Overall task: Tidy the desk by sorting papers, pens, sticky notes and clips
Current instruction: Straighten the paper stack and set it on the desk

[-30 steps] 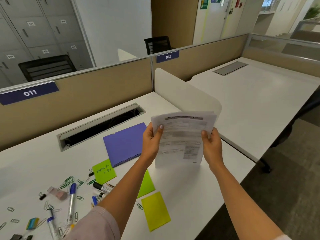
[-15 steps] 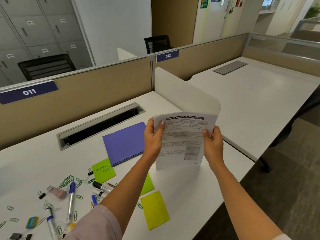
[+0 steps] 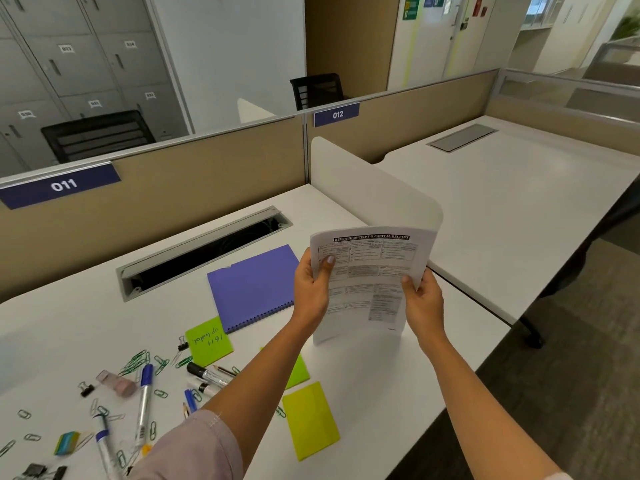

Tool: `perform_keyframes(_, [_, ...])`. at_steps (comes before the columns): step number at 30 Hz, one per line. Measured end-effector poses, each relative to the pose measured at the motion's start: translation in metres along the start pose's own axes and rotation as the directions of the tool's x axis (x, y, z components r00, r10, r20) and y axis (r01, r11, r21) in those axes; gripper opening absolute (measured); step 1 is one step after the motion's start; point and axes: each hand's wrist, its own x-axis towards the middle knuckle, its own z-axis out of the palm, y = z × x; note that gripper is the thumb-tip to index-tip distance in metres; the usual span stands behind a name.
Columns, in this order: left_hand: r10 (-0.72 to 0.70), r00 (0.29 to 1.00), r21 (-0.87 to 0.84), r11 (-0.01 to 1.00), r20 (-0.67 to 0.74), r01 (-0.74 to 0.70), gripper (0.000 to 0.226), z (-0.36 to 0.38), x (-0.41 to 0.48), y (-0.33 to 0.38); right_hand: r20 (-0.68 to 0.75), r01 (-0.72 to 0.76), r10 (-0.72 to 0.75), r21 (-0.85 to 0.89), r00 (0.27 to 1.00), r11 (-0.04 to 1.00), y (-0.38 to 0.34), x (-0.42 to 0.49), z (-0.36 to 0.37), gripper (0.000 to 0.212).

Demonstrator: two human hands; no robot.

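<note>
A stack of printed papers [image 3: 372,282] stands upright with its lower edge on the white desk [image 3: 374,375]. My left hand [image 3: 311,292] grips its left edge with the thumb on the front, and my right hand [image 3: 424,303] grips its right edge. Left of the papers lies a purple spiral notebook [image 3: 254,287]. Green sticky notes [image 3: 207,341] and a yellow-green one [image 3: 310,419] lie near my left arm. Several pens and markers [image 3: 143,407] and scattered paper clips [image 3: 135,362] fill the desk's lower left.
A white divider panel [image 3: 363,188] stands right behind the papers. An open cable tray [image 3: 204,251] runs along the back of the desk. Binder clips [image 3: 38,471], a pink eraser [image 3: 119,384] and small sticky tabs [image 3: 67,443] lie at the lower left. The desk's edge drops off at the right.
The papers have tilted a little more upright between my hands, so the printed heading now shows clearly. My hands keep their grip and the desk items have not moved.
</note>
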Motion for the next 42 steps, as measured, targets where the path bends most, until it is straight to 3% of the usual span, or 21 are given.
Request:
perform_keyframes(8, [-0.025, 0.999, -0.061, 0.998, -0.047, 0.022, 0.022, 0.000, 0.006, -0.005, 0.217, -0.157, 0.202, -0.208, 0.955, 0.966, 0.055, -0.007, -0.013, 0.034])
perform_keyframes(12, [-0.118, 0.981, -0.135, 0.986, -0.153, 0.098, 0.017, -0.003, 0.015, -0.007, 0.331, -0.180, 0.272, -0.284, 0.904, 0.942, 0.068, -0.009, -0.026, 0.032])
perform_keyframes(15, [-0.205, 0.945, -0.187, 0.969, -0.256, 0.160, 0.019, -0.005, 0.023, -0.009, 0.301, -0.212, 0.293, -0.275, 0.908, 0.938, 0.069, -0.006, -0.034, 0.020])
perform_keyframes(20, [-0.351, 0.883, -0.171, 0.935, -0.310, 0.311, 0.023, -0.007, 0.033, -0.028, 0.200, -0.246, 0.302, -0.260, 0.932, 0.934, 0.061, 0.003, -0.049, 0.011])
perform_keyframes(30, [-0.470, 0.859, 0.302, 0.804, -0.204, 0.512, 0.034, -0.025, 0.018, -0.095, 0.091, -0.317, 0.397, -0.455, 0.913, 0.832, 0.063, 0.015, -0.075, 0.015])
perform_keyframes(36, [-0.571, 0.806, 0.301, 0.749, -0.158, 0.590, 0.066, -0.034, 0.008, -0.119, 0.075, -0.325, 0.425, -0.530, 0.902, 0.783, 0.074, 0.021, -0.078, 0.031])
perform_keyframes(42, [-0.579, 0.799, 0.233, 0.764, -0.162, 0.601, 0.064, -0.035, 0.004, -0.125, 0.060, -0.338, 0.435, -0.541, 0.898, 0.770, 0.079, 0.025, -0.072, 0.031])
